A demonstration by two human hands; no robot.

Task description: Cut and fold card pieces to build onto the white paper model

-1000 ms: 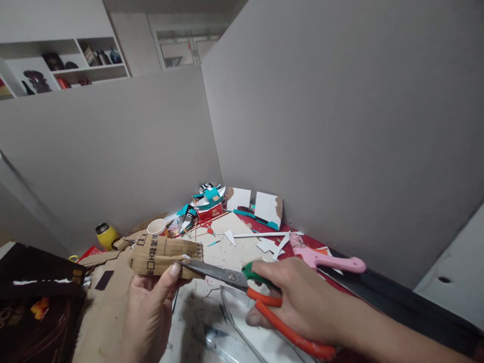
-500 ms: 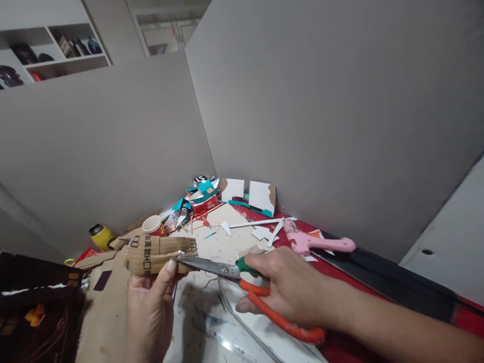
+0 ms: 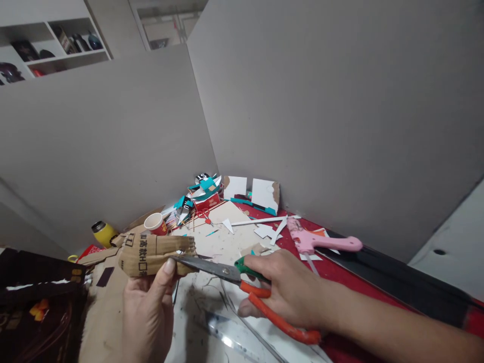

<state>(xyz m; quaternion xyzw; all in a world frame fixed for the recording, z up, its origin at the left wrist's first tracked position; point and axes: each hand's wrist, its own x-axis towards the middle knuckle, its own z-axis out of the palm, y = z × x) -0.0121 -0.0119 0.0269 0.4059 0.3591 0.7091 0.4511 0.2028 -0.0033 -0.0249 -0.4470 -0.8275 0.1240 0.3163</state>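
Note:
A brown piece of corrugated cardboard [image 3: 151,250] with black printed characters is pinched in my left hand [image 3: 149,307], the thumb on its near face and the other fingers behind it. My right hand [image 3: 287,287] grips a pair of scissors [image 3: 215,268] with one green and one orange handle. The blades reach left to the cardboard, their tips beside my left thumb. They look nearly closed at the cardboard's lower right part; whether they cut into it I cannot tell. The far fingers of my left hand are hidden behind the piece.
Beyond my right hand lies a pink glue gun [image 3: 325,239]. White paper scraps [image 3: 266,231], a paper cup [image 3: 155,223] and teal-and-white scraps [image 3: 204,187] are farther back. A yellow bottle [image 3: 103,233] stands left, a dark box [image 3: 38,302] nearer. Grey partitions [image 3: 321,111] enclose the table.
The cardboard has shifted slightly left and tilted a little in my left hand. The scissor handles look slightly closer together. My view has moved slightly.

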